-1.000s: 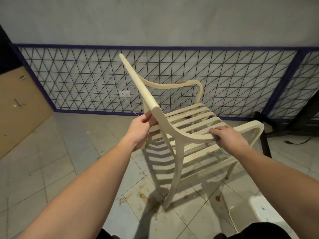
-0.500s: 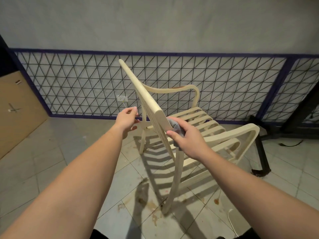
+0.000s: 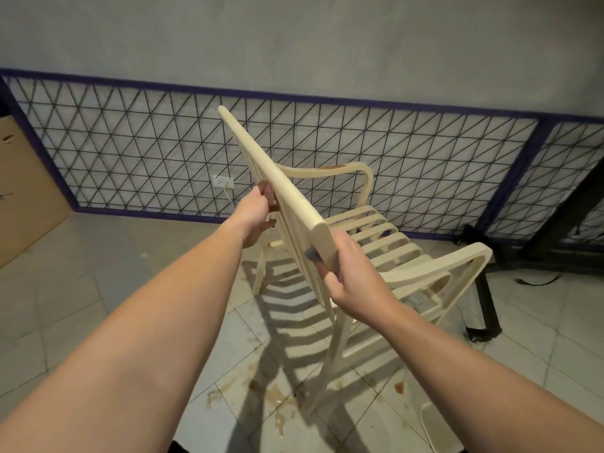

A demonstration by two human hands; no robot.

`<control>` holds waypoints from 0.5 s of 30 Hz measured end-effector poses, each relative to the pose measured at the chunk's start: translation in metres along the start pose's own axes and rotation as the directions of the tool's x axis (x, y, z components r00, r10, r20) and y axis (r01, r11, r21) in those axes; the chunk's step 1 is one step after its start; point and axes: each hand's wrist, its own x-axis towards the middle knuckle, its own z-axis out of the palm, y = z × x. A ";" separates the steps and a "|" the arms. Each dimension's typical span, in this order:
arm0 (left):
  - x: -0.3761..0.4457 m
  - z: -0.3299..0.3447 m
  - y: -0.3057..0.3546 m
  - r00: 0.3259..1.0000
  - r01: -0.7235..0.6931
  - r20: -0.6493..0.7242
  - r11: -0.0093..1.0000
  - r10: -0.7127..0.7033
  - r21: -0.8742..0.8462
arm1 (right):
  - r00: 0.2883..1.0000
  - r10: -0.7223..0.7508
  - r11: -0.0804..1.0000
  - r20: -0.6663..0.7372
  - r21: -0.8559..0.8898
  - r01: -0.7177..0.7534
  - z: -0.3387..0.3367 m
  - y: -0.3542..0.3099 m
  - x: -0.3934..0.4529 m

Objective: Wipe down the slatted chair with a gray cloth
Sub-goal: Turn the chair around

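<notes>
We stand behind the chair (image 3: 376, 237), looking along its top rail (image 3: 274, 178), which runs away from us toward the mesh panel (image 3: 130, 152) on the wall (image 3: 294, 37). Our left hand (image 3: 255, 217) is on the backrest's left side, our right hand (image 3: 349, 273) at the rail's near end, with the cloth (image 3: 312, 254) between it and the chair. The seat slats (image 3: 376, 233) lie right of the backrest. A socket (image 3: 223, 182) sits on the wall behind our left hand, a board (image 3: 23, 191) leans far left, and a stand (image 3: 487, 305) is right of the chair
</notes>
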 end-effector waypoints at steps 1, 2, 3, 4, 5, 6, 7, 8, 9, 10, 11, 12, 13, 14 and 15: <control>-0.002 0.003 0.001 1.000 -0.007 -0.002 1.000 0.007 -0.002 | 1.000 -0.008 1.000 0.001 0.011 0.008 -0.003 0.001 -0.003; -0.005 0.006 0.000 1.000 -0.011 -0.004 1.000 0.011 -0.006 | 1.000 -0.015 1.000 0.004 0.017 0.015 -0.005 0.002 -0.006; -0.007 0.009 -0.001 1.000 -0.015 -0.004 1.000 0.015 -0.008 | 1.000 -0.018 1.000 0.006 0.013 0.018 -0.008 0.003 -0.009; -0.009 0.013 -0.002 1.000 -0.019 -0.004 1.000 0.019 -0.009 | 1.000 -0.021 1.000 0.009 0.010 0.020 -0.011 0.004 -0.012; -0.011 0.014 -0.003 1.000 -0.023 -0.006 1.000 0.023 -0.003 | 1.000 -0.026 1.000 0.012 0.003 0.026 -0.015 0.006 -0.015; -0.013 0.016 -0.005 1.000 -0.024 -0.006 1.000 0.024 0.006 | 0.999 -0.031 1.000 0.008 -0.002 0.031 -0.020 0.006 -0.019; -0.015 0.018 -0.007 1.000 -0.021 0.002 1.000 0.021 0.017 | 1.000 -0.028 1.000 0.006 -0.013 0.028 -0.025 0.007 -0.023; -0.018 0.020 -0.007 1.000 -0.023 0.008 0.999 0.023 0.028 | 1.000 -0.026 1.000 0.005 -0.014 0.026 -0.030 0.007 -0.027; -0.021 0.022 -0.008 1.000 -0.027 0.017 0.999 0.026 0.037 | 1.000 -0.021 1.000 0.002 -0.014 0.021 -0.035 0.009 -0.031; -0.024 0.025 -0.008 0.999 -0.034 0.026 0.999 0.033 0.040 | 1.000 -0.019 1.000 0.002 -0.005 0.019 -0.039 0.009 -0.035; -0.028 0.027 -0.008 0.999 -0.038 0.031 0.998 0.036 0.042 | 1.000 -0.008 1.000 0.003 -0.001 0.008 -0.044 0.009 -0.038; -0.032 0.030 -0.008 0.999 -0.045 0.029 0.998 0.043 0.043 | 1.000 -0.007 1.000 -0.003 0.002 0.007 -0.048 0.011 -0.042; -0.035 0.033 -0.009 0.998 -0.050 0.027 0.998 0.049 0.041 | 1.000 -0.002 1.000 -0.014 -0.004 0.002 -0.052 0.014 -0.044; -0.038 0.035 -0.009 0.998 -0.055 0.021 0.998 0.054 0.043 | 1.000 -0.001 1.000 -0.021 -0.001 0.001 -0.056 0.017 -0.046; -0.041 0.038 -0.009 0.998 -0.062 0.015 0.996 0.062 0.059 | 1.000 0.010 1.000 -0.026 -0.002 -0.010 -0.060 0.021 -0.048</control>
